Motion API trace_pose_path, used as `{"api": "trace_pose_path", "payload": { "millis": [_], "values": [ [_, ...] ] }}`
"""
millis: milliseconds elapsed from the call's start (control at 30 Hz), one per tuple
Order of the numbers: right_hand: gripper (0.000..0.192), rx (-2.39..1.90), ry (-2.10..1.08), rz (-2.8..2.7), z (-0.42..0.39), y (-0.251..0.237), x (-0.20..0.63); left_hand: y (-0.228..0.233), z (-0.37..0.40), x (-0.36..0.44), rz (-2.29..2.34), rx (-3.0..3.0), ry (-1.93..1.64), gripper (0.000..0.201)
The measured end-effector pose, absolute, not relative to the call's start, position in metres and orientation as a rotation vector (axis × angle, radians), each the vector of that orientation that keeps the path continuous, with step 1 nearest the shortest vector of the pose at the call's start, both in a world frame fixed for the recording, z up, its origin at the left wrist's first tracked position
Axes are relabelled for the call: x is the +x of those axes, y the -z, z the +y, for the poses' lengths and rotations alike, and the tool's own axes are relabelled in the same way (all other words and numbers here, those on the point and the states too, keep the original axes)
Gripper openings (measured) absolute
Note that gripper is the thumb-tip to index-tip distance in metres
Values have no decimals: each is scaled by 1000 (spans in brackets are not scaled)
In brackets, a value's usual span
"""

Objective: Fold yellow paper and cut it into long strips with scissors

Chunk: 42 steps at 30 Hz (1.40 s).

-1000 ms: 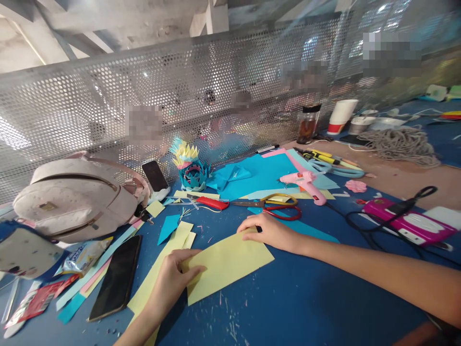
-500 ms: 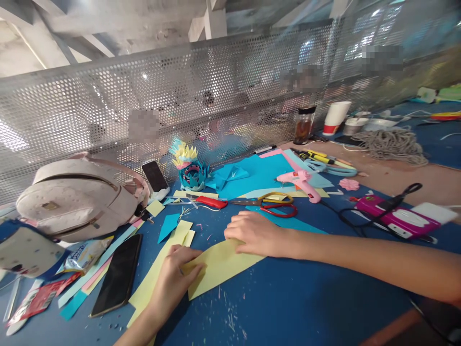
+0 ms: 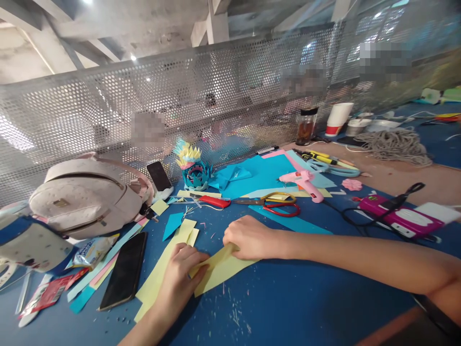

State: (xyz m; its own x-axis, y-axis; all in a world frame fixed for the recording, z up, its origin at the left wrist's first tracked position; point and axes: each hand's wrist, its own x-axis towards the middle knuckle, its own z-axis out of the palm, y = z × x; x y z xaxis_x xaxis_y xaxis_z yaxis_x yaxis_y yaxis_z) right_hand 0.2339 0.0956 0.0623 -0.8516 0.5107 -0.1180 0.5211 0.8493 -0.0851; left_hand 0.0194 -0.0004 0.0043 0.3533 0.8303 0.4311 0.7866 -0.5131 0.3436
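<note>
The left hand (image 3: 184, 269) and right hand (image 3: 248, 239) grip the far edge of the yellow paper (image 3: 221, 273), whose long axis runs between them.

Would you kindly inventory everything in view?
yellow sheet: one, yellow, centre front
yellow strips: several, yellow, left centre
blue sheets: several, blue, back centre
paper craft: one, multicoloured, back centre
scissors: one, red and yellow, centre
cutter: one, red, centre
glue gun: one, pink, right
boxy device: one, magenta, right
cord bundle: one, grey, far right
tall cup: one, mostly white, back right
lidded jar: one, brown, back right
phones: two, black, left
backpack: one, pale pink, left
packets: at least two, white and red, left
mesh panel: one, grey, back
tabletop: one, blue, front
smaller scraps and items: uncounted, mixed, scattered
left hand: one, ungloved, on yellow sheet
right hand: one, ungloved, on yellow sheet
</note>
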Motion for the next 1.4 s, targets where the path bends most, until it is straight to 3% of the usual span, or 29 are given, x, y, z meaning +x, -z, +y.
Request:
{"api": "trace_pose_path", "payload": {
  "millis": [133,400,667,833,967,1067,1200,1400],
  "values": [
    [12,759,70,2951,94,-56,236,-7,-8,18,1560,2443,-791,10],
    [15,534,-74,3138,86,-41,244,7,-22,1,1477,2709,-762,26],
    [18,398,-567,3112,63,-26,244,25,-37,-5,1344,3003,-938,33],
    [5,436,-490,3037,49,-28,241,21,-46,-18,1336,2967,-762,38],
    [47,451,-254,3145,45,-35,233,22,-50,-25,1346,2989,-689,40],
    [61,436,-172,3232,45,-31,223,26,-50,-27,1343,3001,-705,41],
    [60,499,-218,3274,43,-20,218,30,-49,-29,1353,3020,-725,42],
    [42,791,-319,3269,47,-18,250,26,-47,-30,1335,2992,-717,42]
  ]
}}
